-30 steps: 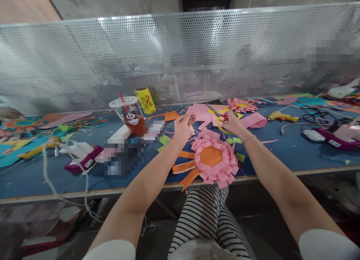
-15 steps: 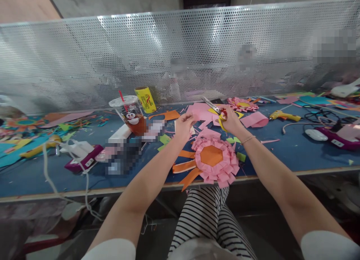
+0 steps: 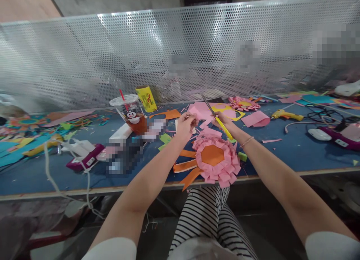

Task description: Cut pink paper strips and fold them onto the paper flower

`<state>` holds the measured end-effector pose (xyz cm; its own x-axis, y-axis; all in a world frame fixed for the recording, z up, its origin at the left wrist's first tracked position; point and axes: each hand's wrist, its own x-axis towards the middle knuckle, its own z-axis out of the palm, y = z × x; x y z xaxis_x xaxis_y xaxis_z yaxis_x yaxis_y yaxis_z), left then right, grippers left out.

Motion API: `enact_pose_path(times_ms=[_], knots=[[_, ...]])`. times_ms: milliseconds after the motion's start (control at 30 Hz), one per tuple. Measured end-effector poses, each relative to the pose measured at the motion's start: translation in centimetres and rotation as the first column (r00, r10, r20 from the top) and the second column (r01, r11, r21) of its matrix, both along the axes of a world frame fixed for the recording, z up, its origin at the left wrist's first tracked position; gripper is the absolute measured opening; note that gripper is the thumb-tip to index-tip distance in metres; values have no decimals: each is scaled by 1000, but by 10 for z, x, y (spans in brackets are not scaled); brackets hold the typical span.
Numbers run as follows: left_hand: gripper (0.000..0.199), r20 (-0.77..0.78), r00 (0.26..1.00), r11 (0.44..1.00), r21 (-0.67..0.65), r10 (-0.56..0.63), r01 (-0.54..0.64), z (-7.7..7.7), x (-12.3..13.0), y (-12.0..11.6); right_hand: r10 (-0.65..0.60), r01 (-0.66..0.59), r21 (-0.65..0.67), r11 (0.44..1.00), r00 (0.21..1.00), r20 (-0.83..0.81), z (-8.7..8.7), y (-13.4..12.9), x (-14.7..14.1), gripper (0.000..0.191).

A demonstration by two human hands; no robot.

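Observation:
My left hand (image 3: 186, 124) pinches a small piece of pink paper (image 3: 196, 112) above the blue table. Scissors with yellow handles (image 3: 224, 129) are in my right hand (image 3: 227, 124), their blades pointing up and away to the left. Just below both hands lies a pink paper rosette (image 3: 213, 155) with an orange centre and orange strips at its left. Pink sheets and a yellow sheet (image 3: 240, 114) with cut-outs lie behind my hands.
A drink cup (image 3: 132, 115) with a red straw and a yellow packet (image 3: 146, 98) stand left. Yellow glue guns (image 3: 287, 114) (image 3: 43, 145), purple power strips (image 3: 341, 139) and cables lie at both sides. A perforated metal screen (image 3: 157, 54) runs behind.
The scissors have turned in my right hand, so their yellow handles now lie across it towards me. My left hand has barely moved.

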<state>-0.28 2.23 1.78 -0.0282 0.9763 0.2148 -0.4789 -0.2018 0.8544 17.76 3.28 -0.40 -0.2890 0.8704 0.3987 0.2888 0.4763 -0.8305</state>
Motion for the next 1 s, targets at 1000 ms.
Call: enact_pose_path(times_ms=[1000], knots=[[15, -67, 997, 981, 194, 45, -32, -6, -1, 5, 22, -31, 40, 999, 981, 195, 11, -16, -5, 41]])
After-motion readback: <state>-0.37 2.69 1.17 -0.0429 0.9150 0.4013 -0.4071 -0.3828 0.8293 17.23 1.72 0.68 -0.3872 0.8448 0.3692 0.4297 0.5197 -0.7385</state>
